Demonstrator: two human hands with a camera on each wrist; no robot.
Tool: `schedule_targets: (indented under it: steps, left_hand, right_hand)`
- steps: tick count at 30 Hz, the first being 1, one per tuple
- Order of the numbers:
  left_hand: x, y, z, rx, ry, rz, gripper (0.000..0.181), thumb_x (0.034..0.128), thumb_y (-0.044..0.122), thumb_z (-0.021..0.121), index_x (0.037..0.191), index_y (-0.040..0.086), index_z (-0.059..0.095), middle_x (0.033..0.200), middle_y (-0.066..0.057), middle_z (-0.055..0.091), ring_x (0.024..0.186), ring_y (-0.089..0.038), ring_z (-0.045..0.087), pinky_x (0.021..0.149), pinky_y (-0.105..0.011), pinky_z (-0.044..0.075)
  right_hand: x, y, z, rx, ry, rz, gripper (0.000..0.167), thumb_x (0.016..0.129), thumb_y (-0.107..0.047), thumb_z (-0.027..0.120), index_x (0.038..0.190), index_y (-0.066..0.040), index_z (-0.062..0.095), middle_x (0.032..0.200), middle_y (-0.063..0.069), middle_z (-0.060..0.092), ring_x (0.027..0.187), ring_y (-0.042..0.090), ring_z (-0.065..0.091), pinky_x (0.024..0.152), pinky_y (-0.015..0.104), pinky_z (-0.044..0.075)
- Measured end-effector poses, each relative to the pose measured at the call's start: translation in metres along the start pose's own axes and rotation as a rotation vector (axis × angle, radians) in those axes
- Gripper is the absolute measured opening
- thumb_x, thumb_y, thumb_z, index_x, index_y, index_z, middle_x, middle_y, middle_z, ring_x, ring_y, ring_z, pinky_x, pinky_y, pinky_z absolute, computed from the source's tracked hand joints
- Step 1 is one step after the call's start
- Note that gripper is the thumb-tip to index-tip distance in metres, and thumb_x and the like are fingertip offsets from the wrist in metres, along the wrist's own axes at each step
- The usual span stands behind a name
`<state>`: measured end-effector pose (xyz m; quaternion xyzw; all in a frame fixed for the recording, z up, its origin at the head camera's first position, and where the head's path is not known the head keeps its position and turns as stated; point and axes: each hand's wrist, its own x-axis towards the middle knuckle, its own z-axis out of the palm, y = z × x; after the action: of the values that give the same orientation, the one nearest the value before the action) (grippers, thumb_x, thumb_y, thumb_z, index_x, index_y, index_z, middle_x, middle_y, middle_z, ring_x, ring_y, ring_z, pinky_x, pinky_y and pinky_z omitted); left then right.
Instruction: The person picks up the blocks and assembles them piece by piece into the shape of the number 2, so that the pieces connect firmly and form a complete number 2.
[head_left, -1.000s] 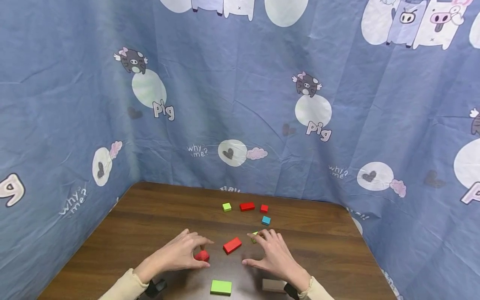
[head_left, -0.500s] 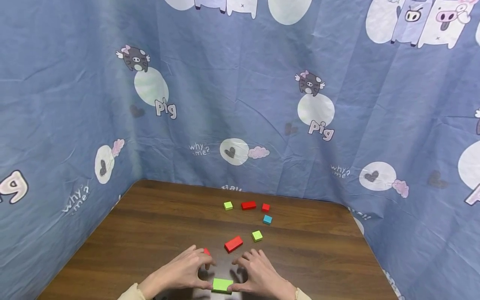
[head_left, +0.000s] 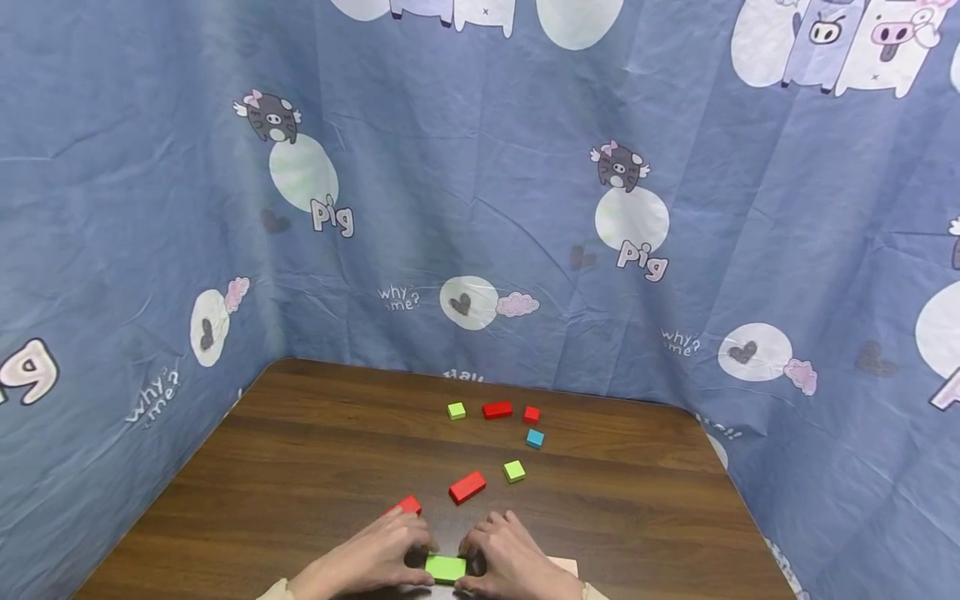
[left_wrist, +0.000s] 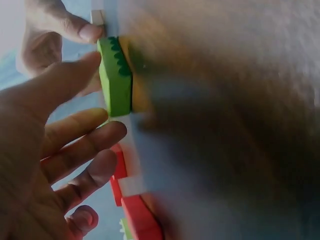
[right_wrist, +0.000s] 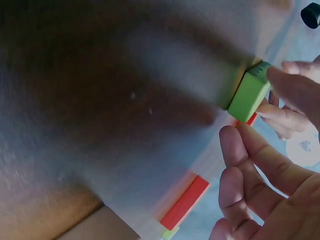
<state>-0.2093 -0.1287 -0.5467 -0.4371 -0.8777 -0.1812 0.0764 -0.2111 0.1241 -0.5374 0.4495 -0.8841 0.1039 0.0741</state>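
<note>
A bright green rectangular block lies on the table near its front edge. My left hand pinches its left end between thumb and fingers, and my right hand pinches the right end. In the left wrist view the green block shows a dark green scalloped print on one side. Just behind the left hand is a red block, partly hidden by it. A pale block pokes out beside the right hand.
Beyond the hands lie another red block and a small lime block. Farther back stand a blue block, a small red block, a long red block and a lime block. A blue curtain borders the wooden table.
Both hands have come down toward the table's front edge and closed in from either side on the green block. The red block by the left hand is now more exposed.
</note>
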Motion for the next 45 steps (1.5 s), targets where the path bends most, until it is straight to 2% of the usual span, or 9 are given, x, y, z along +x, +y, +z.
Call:
schedule_targets:
  steps: [4,9,15,19,24,30,33,41,45]
  left_hand:
    - [0.002,0.001,0.002,0.003,-0.003,0.035,0.021,0.0835,0.045,0.069,0.089,0.025,0.07,0.082,0.019,0.057,0.08,0.006,0.047,0.081,-0.027,0.045]
    - [0.006,0.0,0.004,0.005,-0.023,0.029,0.025,0.0858,0.048,0.064,0.091,0.024,0.07,0.083,0.019,0.056,0.08,0.006,0.045,0.076,-0.023,0.043]
    - [0.009,-0.001,0.006,0.068,0.046,0.032,0.023,0.0812,0.046,0.069,0.088,0.024,0.071,0.083,0.017,0.057,0.081,0.003,0.047,0.074,-0.02,0.039]
    - [0.012,-0.004,0.005,0.082,0.046,0.02,0.022,0.0806,0.046,0.07,0.088,0.025,0.072,0.083,0.018,0.058,0.08,0.004,0.047,0.072,-0.02,0.036]
    - [0.014,-0.008,0.004,0.078,0.023,-0.02,0.021,0.0799,0.045,0.07,0.088,0.025,0.072,0.083,0.018,0.058,0.079,0.004,0.048,0.074,-0.024,0.038]
    - [0.012,-0.01,0.001,0.057,-0.01,-0.098,0.021,0.0795,0.044,0.071,0.089,0.025,0.072,0.086,0.018,0.059,0.087,0.0,0.052,0.085,-0.041,0.043]
    - [0.012,-0.011,-0.001,0.052,-0.021,-0.117,0.022,0.0798,0.044,0.071,0.09,0.024,0.072,0.088,0.017,0.06,0.09,-0.002,0.054,0.089,-0.047,0.044]
    - [0.008,-0.012,0.0,0.04,-0.022,-0.127,0.022,0.0797,0.043,0.071,0.09,0.024,0.072,0.089,0.016,0.059,0.093,-0.005,0.056,0.093,-0.056,0.043]
    - [0.008,-0.013,0.001,0.043,-0.022,-0.123,0.02,0.0796,0.043,0.071,0.088,0.025,0.071,0.088,0.017,0.058,0.091,-0.004,0.056,0.092,-0.053,0.044]
  right_hand:
    - [0.001,0.001,0.001,0.038,-0.025,0.004,0.025,0.083,-0.048,0.069,0.094,-0.026,0.069,0.084,-0.019,0.061,0.078,-0.005,0.043,0.073,0.021,0.032]
    - [0.0,0.002,0.002,0.005,0.008,0.011,0.022,0.081,-0.047,0.071,0.09,-0.027,0.069,0.082,-0.019,0.06,0.078,-0.004,0.044,0.072,0.02,0.029]
    - [0.002,0.005,0.004,-0.036,0.045,0.019,0.022,0.08,-0.048,0.072,0.086,-0.027,0.069,0.078,-0.02,0.058,0.076,-0.003,0.043,0.07,0.021,0.028]
    - [0.005,0.006,0.003,-0.079,0.073,0.013,0.023,0.078,-0.048,0.074,0.085,-0.027,0.069,0.076,-0.02,0.058,0.075,-0.002,0.041,0.069,0.02,0.027]
    - [0.009,0.007,0.001,-0.086,0.064,0.018,0.024,0.077,-0.048,0.074,0.086,-0.026,0.069,0.076,-0.02,0.057,0.073,-0.003,0.039,0.067,0.019,0.023]
    - [0.015,0.009,0.002,-0.093,0.052,0.034,0.025,0.078,-0.049,0.074,0.088,-0.027,0.07,0.076,-0.02,0.057,0.072,-0.002,0.04,0.066,0.019,0.023]
    - [0.017,0.01,0.002,-0.1,0.055,0.035,0.026,0.077,-0.05,0.074,0.088,-0.027,0.07,0.076,-0.02,0.058,0.074,-0.002,0.043,0.066,0.02,0.025]
    - [0.019,0.009,0.005,-0.114,0.052,0.039,0.027,0.076,-0.051,0.074,0.087,-0.027,0.07,0.078,-0.02,0.06,0.077,0.0,0.047,0.066,0.02,0.025]
    - [0.02,0.008,0.005,-0.107,0.048,0.041,0.027,0.076,-0.051,0.074,0.088,-0.027,0.07,0.078,-0.02,0.06,0.076,-0.001,0.046,0.066,0.02,0.025]
